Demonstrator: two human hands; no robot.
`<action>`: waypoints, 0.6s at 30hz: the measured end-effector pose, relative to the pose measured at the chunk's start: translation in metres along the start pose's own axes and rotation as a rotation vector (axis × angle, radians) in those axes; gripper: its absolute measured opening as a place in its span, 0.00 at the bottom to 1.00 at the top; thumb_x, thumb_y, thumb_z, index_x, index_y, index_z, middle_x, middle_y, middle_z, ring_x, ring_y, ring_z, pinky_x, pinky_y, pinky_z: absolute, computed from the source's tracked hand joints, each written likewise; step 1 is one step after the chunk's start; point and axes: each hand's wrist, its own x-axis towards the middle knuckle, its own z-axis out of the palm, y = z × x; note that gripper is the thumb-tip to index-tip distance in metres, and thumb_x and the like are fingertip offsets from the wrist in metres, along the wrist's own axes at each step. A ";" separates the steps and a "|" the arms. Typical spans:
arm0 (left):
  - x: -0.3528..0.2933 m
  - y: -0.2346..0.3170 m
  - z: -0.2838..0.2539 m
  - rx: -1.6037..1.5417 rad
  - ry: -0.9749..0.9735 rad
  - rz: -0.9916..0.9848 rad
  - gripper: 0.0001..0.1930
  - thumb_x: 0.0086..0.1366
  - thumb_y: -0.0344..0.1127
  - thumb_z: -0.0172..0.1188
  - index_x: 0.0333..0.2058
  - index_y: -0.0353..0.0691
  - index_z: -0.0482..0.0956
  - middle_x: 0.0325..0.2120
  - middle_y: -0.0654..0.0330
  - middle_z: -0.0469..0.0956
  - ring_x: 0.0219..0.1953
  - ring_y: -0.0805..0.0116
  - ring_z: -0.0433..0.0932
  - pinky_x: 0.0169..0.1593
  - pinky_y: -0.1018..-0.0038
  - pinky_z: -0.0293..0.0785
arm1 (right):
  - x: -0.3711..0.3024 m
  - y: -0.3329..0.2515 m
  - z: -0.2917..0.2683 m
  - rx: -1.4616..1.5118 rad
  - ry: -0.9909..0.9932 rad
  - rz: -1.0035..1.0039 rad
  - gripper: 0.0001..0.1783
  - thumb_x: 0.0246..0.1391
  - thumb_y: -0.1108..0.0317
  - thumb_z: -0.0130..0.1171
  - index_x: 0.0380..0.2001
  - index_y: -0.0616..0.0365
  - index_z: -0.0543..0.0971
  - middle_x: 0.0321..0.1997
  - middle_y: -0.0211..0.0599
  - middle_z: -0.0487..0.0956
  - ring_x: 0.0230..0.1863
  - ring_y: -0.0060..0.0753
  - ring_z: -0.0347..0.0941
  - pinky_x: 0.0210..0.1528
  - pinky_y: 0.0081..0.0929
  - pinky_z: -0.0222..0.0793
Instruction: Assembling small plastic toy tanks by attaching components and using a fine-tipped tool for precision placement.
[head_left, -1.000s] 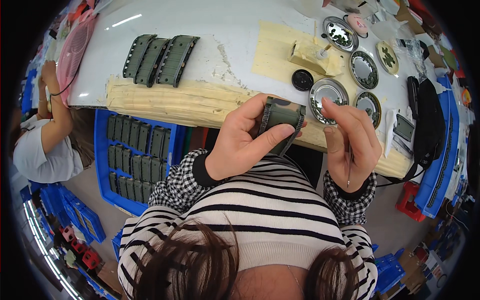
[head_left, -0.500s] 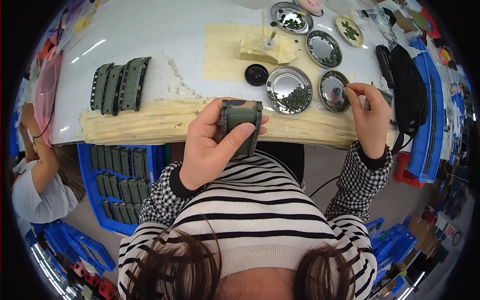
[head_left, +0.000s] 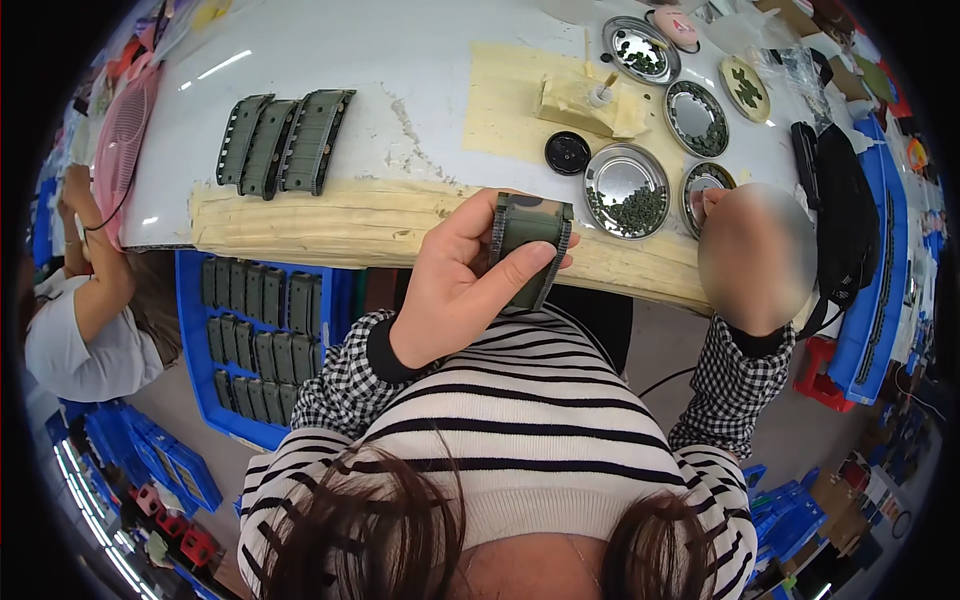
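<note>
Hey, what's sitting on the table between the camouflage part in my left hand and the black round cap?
In the head view, only bare table: the taped wooden front edge lies between the camouflage part in the left hand and the black round cap.

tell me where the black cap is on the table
In the head view, the black cap lies right of centre on the table, between the tan block and the nearest dish.
</note>
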 end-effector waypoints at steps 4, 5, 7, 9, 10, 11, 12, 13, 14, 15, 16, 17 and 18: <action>-0.001 0.001 -0.001 0.007 -0.007 0.010 0.14 0.68 0.26 0.53 0.50 0.31 0.66 0.44 0.45 0.79 0.45 0.63 0.80 0.49 0.71 0.78 | 0.001 0.005 0.002 0.015 0.004 -0.011 0.08 0.50 0.79 0.61 0.35 0.61 0.80 0.30 0.41 0.79 0.29 0.34 0.76 0.34 0.26 0.70; -0.001 0.001 -0.001 0.014 -0.012 0.015 0.14 0.68 0.25 0.53 0.50 0.30 0.66 0.44 0.46 0.79 0.45 0.63 0.80 0.49 0.71 0.78 | 0.001 0.005 0.002 0.025 0.006 -0.006 0.08 0.50 0.79 0.61 0.35 0.61 0.80 0.30 0.41 0.79 0.29 0.34 0.76 0.34 0.26 0.70; 0.000 0.000 -0.003 0.018 -0.025 0.040 0.14 0.68 0.25 0.52 0.50 0.30 0.66 0.44 0.46 0.79 0.45 0.64 0.80 0.49 0.71 0.78 | 0.000 0.006 0.002 0.045 0.011 0.006 0.07 0.50 0.79 0.61 0.35 0.62 0.80 0.30 0.41 0.79 0.29 0.34 0.76 0.34 0.25 0.70; 0.000 -0.001 -0.003 0.024 -0.032 0.050 0.14 0.68 0.24 0.52 0.50 0.31 0.66 0.44 0.46 0.78 0.45 0.64 0.80 0.49 0.71 0.78 | 0.000 0.006 0.003 0.067 -0.007 0.027 0.07 0.49 0.79 0.61 0.34 0.63 0.79 0.30 0.41 0.79 0.30 0.35 0.76 0.34 0.26 0.70; -0.001 -0.001 -0.003 0.028 -0.032 0.049 0.14 0.68 0.24 0.52 0.50 0.31 0.65 0.45 0.45 0.78 0.45 0.64 0.80 0.50 0.71 0.78 | 0.001 0.005 0.003 0.078 -0.015 0.037 0.07 0.49 0.80 0.60 0.34 0.63 0.79 0.30 0.41 0.78 0.30 0.35 0.76 0.34 0.26 0.70; -0.001 -0.001 -0.003 0.032 -0.031 0.047 0.14 0.68 0.24 0.52 0.50 0.31 0.65 0.45 0.45 0.78 0.45 0.64 0.80 0.50 0.71 0.78 | 0.001 0.006 0.003 0.067 -0.028 0.030 0.07 0.49 0.80 0.60 0.34 0.63 0.79 0.30 0.41 0.78 0.31 0.36 0.76 0.34 0.27 0.69; -0.001 -0.001 -0.003 0.026 -0.031 0.050 0.14 0.68 0.24 0.52 0.50 0.31 0.65 0.45 0.45 0.78 0.46 0.64 0.80 0.50 0.71 0.78 | 0.002 0.006 0.002 0.052 -0.040 0.025 0.07 0.48 0.80 0.60 0.34 0.64 0.78 0.30 0.41 0.78 0.31 0.37 0.76 0.34 0.28 0.69; -0.001 -0.001 -0.003 0.020 -0.031 0.054 0.14 0.67 0.24 0.52 0.50 0.32 0.65 0.45 0.45 0.78 0.46 0.63 0.80 0.50 0.70 0.78 | 0.003 0.007 0.001 0.037 -0.052 0.019 0.07 0.48 0.81 0.60 0.34 0.64 0.78 0.30 0.41 0.78 0.31 0.37 0.76 0.34 0.28 0.69; -0.001 -0.001 -0.003 0.014 -0.030 0.057 0.14 0.67 0.24 0.52 0.51 0.32 0.65 0.45 0.45 0.78 0.46 0.63 0.80 0.50 0.70 0.78 | 0.002 0.006 0.000 0.034 -0.055 0.020 0.08 0.48 0.81 0.59 0.34 0.64 0.77 0.30 0.41 0.77 0.31 0.38 0.76 0.34 0.28 0.68; -0.001 -0.001 -0.003 0.018 -0.033 0.061 0.14 0.67 0.24 0.52 0.50 0.32 0.65 0.45 0.45 0.78 0.46 0.63 0.80 0.50 0.70 0.78 | 0.003 0.007 0.000 0.034 -0.058 0.019 0.08 0.47 0.81 0.59 0.34 0.64 0.76 0.31 0.41 0.77 0.31 0.39 0.75 0.34 0.29 0.68; -0.001 -0.001 -0.003 0.021 -0.035 0.065 0.14 0.67 0.24 0.52 0.50 0.32 0.65 0.45 0.45 0.78 0.46 0.63 0.80 0.50 0.70 0.78 | 0.003 0.007 0.000 0.033 -0.062 0.018 0.08 0.47 0.82 0.58 0.34 0.64 0.76 0.31 0.41 0.77 0.31 0.39 0.75 0.33 0.29 0.68; 0.000 -0.001 -0.003 0.024 -0.037 0.070 0.14 0.67 0.24 0.52 0.50 0.33 0.64 0.45 0.45 0.78 0.46 0.63 0.80 0.51 0.70 0.78 | 0.003 0.008 -0.001 0.016 -0.046 0.007 0.07 0.49 0.80 0.59 0.34 0.64 0.76 0.29 0.38 0.76 0.28 0.34 0.71 0.31 0.27 0.65; -0.001 -0.001 -0.003 0.024 -0.037 0.063 0.14 0.67 0.24 0.52 0.50 0.33 0.64 0.45 0.45 0.78 0.46 0.63 0.79 0.51 0.70 0.77 | 0.003 0.009 -0.002 0.000 -0.030 -0.004 0.06 0.51 0.79 0.60 0.34 0.63 0.76 0.27 0.36 0.75 0.25 0.29 0.67 0.28 0.24 0.63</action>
